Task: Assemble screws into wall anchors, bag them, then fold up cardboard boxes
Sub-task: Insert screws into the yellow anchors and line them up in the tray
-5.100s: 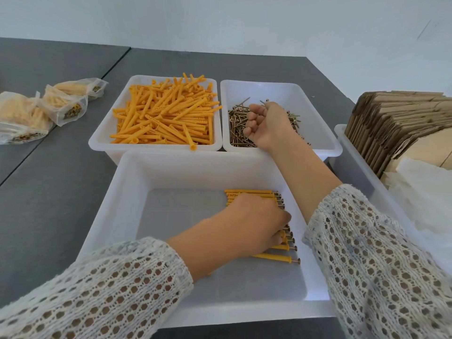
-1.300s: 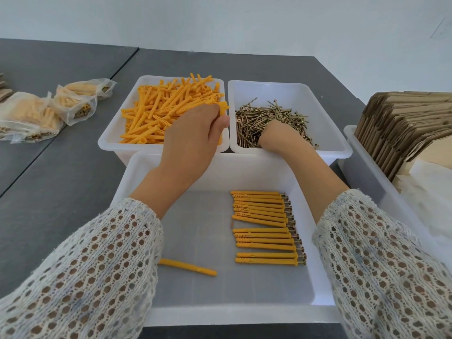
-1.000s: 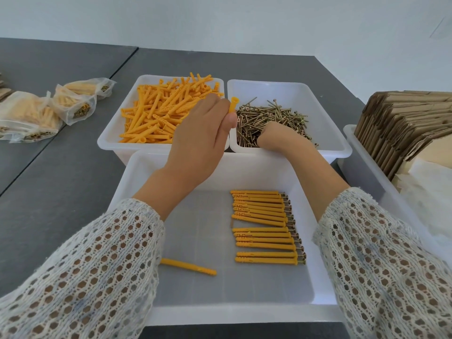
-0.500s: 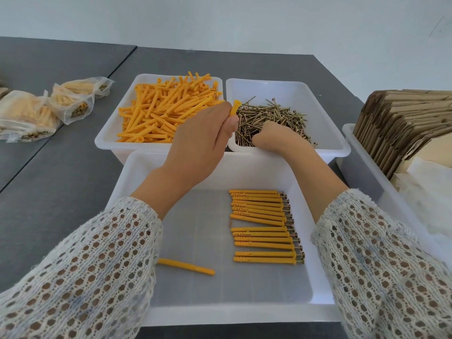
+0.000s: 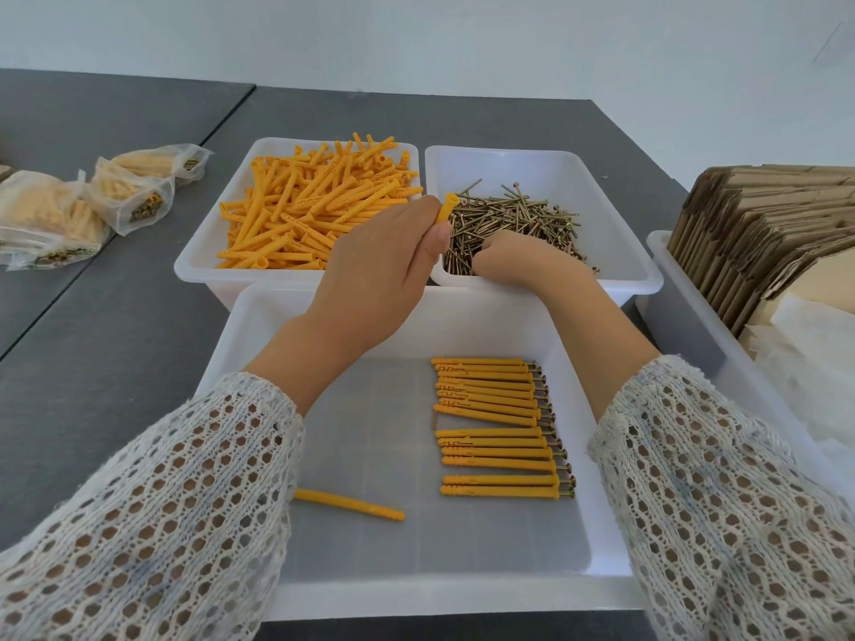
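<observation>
From the head view, my left hand (image 5: 370, 275) pinches one orange anchor (image 5: 445, 209) upright, its open end up, I think so a screw can enter. My right hand (image 5: 523, 261) lies curled in the screw bin (image 5: 555, 164); whether it holds a screw I cannot tell. Finished pairs (image 5: 499, 427) lie in a row in the near tray (image 5: 231, 363). The grey table (image 5: 115, 340) carries filled bags (image 5: 60, 215) and flat cardboard (image 5: 763, 215), before a plain pale wall.

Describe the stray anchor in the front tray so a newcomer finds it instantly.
Start at the large white tray nearest the person. A neat row of screw-fitted anchors lies on its right side. The lone anchor lies apart, left of them, slanted, with no screw head showing.
</observation>
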{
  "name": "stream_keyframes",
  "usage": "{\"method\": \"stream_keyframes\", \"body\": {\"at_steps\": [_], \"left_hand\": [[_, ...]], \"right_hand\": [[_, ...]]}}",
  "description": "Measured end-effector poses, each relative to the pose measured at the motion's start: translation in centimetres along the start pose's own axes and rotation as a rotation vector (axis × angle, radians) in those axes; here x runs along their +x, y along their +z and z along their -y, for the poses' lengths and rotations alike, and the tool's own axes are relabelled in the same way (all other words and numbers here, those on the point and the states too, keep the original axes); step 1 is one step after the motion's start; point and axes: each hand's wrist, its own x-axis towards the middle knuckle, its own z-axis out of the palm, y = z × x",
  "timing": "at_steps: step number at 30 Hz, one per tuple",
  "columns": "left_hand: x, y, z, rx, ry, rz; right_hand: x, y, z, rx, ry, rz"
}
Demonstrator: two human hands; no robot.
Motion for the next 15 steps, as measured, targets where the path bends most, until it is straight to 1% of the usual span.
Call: {"method": "stream_keyframes", "body": {"at_steps": [7, 15], "left_hand": [[-0.04, 0.15, 0.12, 0.01, 0.006, -0.003], [-0.08, 0.27, 0.21, 0.014, 0.014, 0.0]], "right_hand": [[-0.1, 0.12, -0.34, 0.094, 0.008, -0.086], [-0.84, -0.12, 0.03, 0.144, -0.039, -0.05]]}}
